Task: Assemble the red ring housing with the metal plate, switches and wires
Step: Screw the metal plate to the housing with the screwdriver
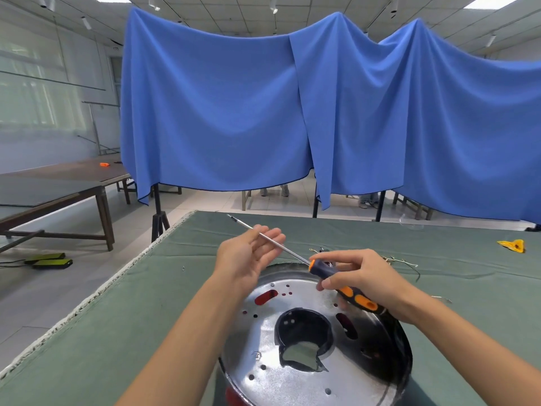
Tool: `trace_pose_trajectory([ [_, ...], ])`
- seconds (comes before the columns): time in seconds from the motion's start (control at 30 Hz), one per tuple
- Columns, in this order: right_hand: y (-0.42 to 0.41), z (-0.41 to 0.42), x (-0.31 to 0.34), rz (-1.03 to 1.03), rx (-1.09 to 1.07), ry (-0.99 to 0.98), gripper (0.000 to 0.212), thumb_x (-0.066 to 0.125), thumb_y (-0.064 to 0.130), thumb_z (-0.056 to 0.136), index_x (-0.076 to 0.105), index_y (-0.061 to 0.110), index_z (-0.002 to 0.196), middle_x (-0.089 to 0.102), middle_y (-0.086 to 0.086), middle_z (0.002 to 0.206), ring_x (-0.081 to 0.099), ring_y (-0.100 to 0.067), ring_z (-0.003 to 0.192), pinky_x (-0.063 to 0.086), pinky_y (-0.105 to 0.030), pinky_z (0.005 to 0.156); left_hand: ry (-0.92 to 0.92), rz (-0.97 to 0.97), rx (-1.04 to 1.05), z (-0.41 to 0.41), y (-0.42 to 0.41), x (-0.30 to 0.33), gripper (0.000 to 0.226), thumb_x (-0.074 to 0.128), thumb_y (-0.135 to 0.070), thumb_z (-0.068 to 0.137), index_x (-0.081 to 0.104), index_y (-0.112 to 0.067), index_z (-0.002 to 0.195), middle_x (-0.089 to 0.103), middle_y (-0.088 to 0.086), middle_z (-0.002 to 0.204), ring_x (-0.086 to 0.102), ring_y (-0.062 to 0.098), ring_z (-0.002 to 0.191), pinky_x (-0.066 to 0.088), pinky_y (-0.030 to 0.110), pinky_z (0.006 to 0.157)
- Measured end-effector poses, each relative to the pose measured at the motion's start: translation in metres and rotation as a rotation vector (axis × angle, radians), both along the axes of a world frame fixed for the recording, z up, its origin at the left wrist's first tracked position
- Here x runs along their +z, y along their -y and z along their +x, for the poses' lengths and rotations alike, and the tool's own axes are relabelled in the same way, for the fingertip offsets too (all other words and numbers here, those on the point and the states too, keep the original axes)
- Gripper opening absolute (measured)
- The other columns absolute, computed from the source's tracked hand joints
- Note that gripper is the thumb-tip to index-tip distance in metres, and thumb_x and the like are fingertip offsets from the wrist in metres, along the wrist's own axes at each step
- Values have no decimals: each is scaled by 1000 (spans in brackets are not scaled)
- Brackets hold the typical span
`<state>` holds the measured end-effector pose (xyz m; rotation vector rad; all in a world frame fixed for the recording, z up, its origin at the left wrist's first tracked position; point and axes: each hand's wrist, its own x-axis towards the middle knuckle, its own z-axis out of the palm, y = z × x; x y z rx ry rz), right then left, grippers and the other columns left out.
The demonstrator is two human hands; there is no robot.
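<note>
Nearest me, the round metal plate (307, 347) lies flat on the green worktop (117, 317), with red showing through its slots and under its near edge. Just above its far side, my right hand (369, 284) grips the black-and-orange handle of a screwdriver (342, 288). The shaft runs far-left across my left hand (248, 256), whose fingers are relaxed and spread. Thin wires (401, 262) lie beyond the plate; a yellow scrap (512, 246) sits far right.

bright ceiling panels (483, 1); glare on metal plate (292, 382); edges bowed, soft
</note>
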<state>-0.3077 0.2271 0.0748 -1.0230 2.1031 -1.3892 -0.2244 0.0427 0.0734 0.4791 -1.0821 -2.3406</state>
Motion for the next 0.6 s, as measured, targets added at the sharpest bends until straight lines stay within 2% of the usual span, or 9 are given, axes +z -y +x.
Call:
trace_pose_trajectory([
  [0.1,2,1,3,-108,55,235,31,53,9,85,67,14,111,73,-16,95,65,-28,59,53,-28,51,12,-56,11,-2,-13,4,20,45,-8,98,57,6,90,70,19,82,72,24,65,60,31,59],
  [0.17,-3,0,8,-233,109,514,44,44,17,76,68,11,112,70,-19,107,68,-33,71,54,-29,49,1,-2,44,0,-10,9,19,44,-6,99,55,6,91,69,21,83,72,26,66,60,32,57],
  [0.27,-8,1,15,-520,152,697,49,34,13,74,72,4,104,68,-22,111,70,-38,79,57,-31,53,-20,172,28,5,-7,12,19,40,-5,100,52,7,93,67,24,94,69,32,81,58,34,69],
  [0.37,-5,5,15,-699,163,674,48,29,-9,84,73,5,95,71,-14,108,71,-32,89,58,-28,62,-21,268,16,8,-15,15,17,35,-6,102,48,5,106,62,25,103,63,31,92,51,38,85],
  [0.43,-1,9,14,-764,186,651,46,42,-17,73,70,7,101,70,-10,111,69,-30,98,58,-29,69,-27,302,13,9,-21,18,16,35,-6,102,47,4,104,61,26,102,62,31,92,53,34,79],
  [0.53,5,19,15,-759,99,492,41,69,9,69,63,13,109,71,-10,108,71,-26,90,57,-30,67,-9,264,-15,9,-31,18,15,39,-6,101,49,4,97,65,26,93,68,30,75,56,32,63],
  [0.6,6,22,15,-709,-67,294,32,75,26,66,69,20,97,74,-10,94,70,-22,74,54,-26,57,11,205,-40,8,-36,18,14,42,-6,100,51,4,97,68,24,88,70,27,57,59,33,55],
])
